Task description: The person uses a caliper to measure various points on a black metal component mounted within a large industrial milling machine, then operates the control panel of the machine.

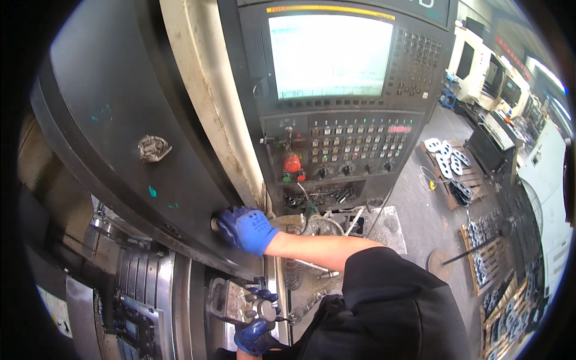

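My right hand (247, 230), in a blue work glove, reaches across to the dark sliding door (126, 114) of a machine. Its fingers curl round a small round door handle (215, 224) near the door's edge. Low in the picture, my left hand (257, 337), gloved in blue too, grips a grey metal workpiece (228, 301). That piece has a blocky, hollowed end and a rounded end, which lies between the fingers and the thumb. Part of the left palm is hidden behind it.
A control panel (354, 144) with a lit screen (330, 57) and a red emergency-stop button (291, 162) stands ahead. Left of the door opening lie the machine bed (144, 276) and a metal fixture (103, 223). Pallets (474, 180) with flat metal parts sit right.
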Available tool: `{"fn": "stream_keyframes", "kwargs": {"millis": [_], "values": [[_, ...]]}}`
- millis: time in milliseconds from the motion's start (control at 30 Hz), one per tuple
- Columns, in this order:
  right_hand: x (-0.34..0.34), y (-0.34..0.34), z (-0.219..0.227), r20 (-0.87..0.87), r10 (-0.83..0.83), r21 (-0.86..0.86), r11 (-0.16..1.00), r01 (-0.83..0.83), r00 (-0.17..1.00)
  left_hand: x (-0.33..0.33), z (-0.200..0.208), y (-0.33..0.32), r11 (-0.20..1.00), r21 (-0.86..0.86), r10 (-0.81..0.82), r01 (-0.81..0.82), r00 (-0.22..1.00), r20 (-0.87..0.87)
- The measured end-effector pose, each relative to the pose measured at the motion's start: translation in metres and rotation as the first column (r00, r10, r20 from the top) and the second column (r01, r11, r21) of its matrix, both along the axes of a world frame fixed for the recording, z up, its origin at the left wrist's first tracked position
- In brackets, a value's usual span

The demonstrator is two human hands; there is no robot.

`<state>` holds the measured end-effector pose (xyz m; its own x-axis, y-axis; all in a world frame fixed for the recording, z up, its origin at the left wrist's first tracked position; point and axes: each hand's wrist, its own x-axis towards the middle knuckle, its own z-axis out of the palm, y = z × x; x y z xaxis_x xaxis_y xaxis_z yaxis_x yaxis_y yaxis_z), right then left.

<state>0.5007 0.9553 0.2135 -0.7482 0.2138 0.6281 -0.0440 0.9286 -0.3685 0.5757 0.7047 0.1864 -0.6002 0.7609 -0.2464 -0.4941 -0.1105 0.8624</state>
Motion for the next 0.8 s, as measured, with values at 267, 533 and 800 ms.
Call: {"fn": "stream_keyframes", "kwargs": {"millis": [267, 533, 800], "values": [[0.013, 0.023, 0.029, 0.174, 0.255, -0.281, 0.939, -0.201, 0.951, -0.004, -0.012, 0.045, 0.971, -0.081, -0.237, 0.227, 0.962, -0.139], [0.158, 0.104, 0.081, 0.204, 0.245, -0.370, 0.916, -0.157, 0.948, 0.019, -0.048, 0.051, 0.975, -0.075, -0.204, 0.210, 0.975, 0.083], [0.266, 0.239, 0.162, -0.364, -0.506, -0.543, 0.797, 0.264, 0.782, 0.020, -0.052, 0.059, 0.987, -0.161, 0.042, -0.012, 0.982, 0.183]]}}
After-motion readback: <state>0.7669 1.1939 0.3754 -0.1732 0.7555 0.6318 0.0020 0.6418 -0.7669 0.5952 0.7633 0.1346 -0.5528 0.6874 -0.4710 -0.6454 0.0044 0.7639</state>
